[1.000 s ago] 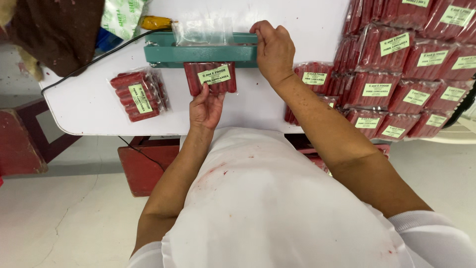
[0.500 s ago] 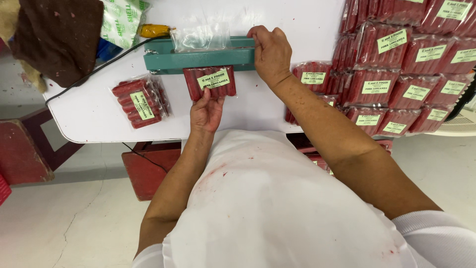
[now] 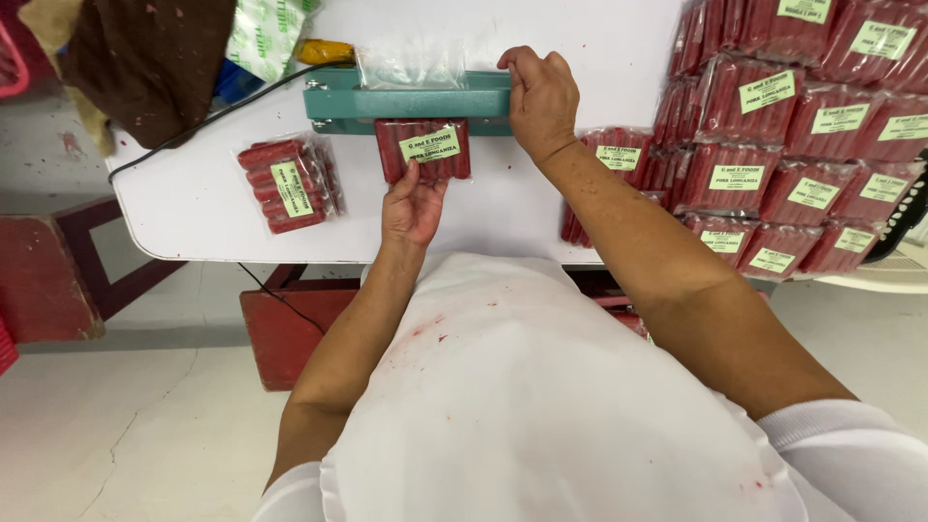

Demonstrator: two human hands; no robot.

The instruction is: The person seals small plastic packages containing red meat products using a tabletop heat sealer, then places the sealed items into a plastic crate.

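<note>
The left hand gripped the near end of a clear pack of red sausages, fingers curled under it, its open end tucked beneath the green sealer bar near the worktop's far edge. The right hand was closed over the bar's right end, pressing down. Another sealed pack lay toward the left edge; stacked packs crowded the right edge.

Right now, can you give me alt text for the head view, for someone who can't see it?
The right hand presses down the arm of a green heat sealer while the left hand holds a labelled pack of red sausages under it. Another pack lies left on the white table; stacked packs sit right.
</note>
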